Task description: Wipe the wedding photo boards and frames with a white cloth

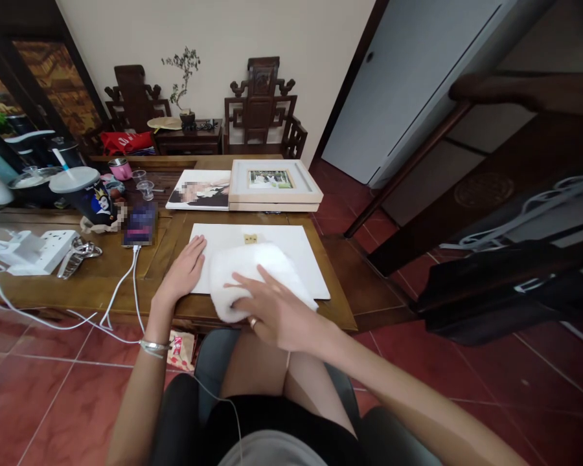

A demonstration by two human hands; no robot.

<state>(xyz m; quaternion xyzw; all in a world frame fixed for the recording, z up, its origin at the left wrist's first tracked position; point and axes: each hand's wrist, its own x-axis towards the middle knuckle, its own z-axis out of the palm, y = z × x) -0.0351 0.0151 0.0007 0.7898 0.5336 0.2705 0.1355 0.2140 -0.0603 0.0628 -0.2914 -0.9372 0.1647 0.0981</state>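
A white flat board (313, 268) lies on the wooden table near its front edge, with a small gold hanger plate (251, 239) near its upper middle. My left hand (184, 268) rests flat against the board's left edge, its fingers stretched out and holding nothing. A folded white fluffy towel (286, 262) covers much of the board's lower part. On top of it lies my right hand (272, 310), with fingers spread over the cloth and one edge tucked in by the thumb. The towel hangs slightly past the board's front edge.
Behind the board lie a light wooden picture frame (276, 194) and a photo print (199, 189). A lidded cup (85, 194), a phone (138, 226) on a cable and a white power strip (43, 254) stand left. Dark wooden chairs (262, 97) line the wall.
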